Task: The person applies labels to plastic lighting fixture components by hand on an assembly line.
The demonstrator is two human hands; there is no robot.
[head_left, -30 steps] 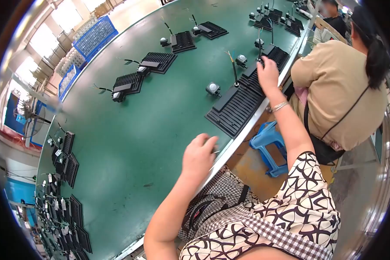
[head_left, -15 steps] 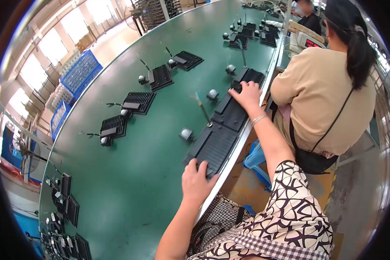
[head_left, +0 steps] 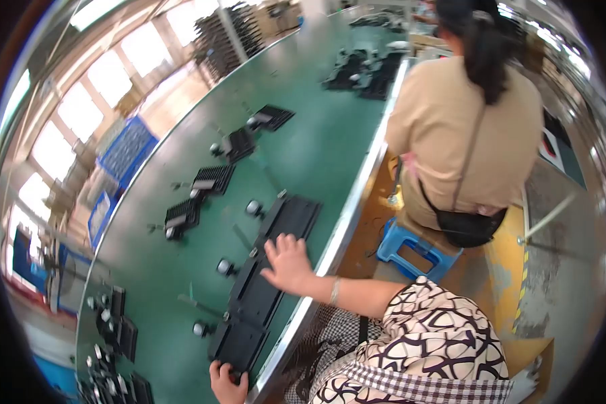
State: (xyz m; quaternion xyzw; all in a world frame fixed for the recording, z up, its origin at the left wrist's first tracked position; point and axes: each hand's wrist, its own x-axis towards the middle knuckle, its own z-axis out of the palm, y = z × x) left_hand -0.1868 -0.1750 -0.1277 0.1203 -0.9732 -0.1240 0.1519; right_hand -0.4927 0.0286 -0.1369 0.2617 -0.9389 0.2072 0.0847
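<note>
Three flat black housings lie end to end along the near edge of the green table, each with a cable and a white-domed round sensor at its side. My left hand [head_left: 227, 385] has its fingers curled over the end of the nearest black housing [head_left: 239, 342]. Above the middle black housing [head_left: 259, 291], my right hand [head_left: 291, 264] is spread, its fingers apart and overlapping the panel in this view. The far black housing [head_left: 291, 217] stretches out beyond that hand. The sensors [head_left: 226, 266] sit on the table to the left of the row.
Smaller ribbed black units [head_left: 214, 178] stand in a line across the green table [head_left: 161, 296]. More cluster at the lower left and far end. A seated person [head_left: 461, 128] in a tan top is at the right, close to a blue stool [head_left: 417, 252].
The row of housings has slid along the table towards me, with my left hand at its near end. My right hand has left the far housing and is now spread over the middle.
</note>
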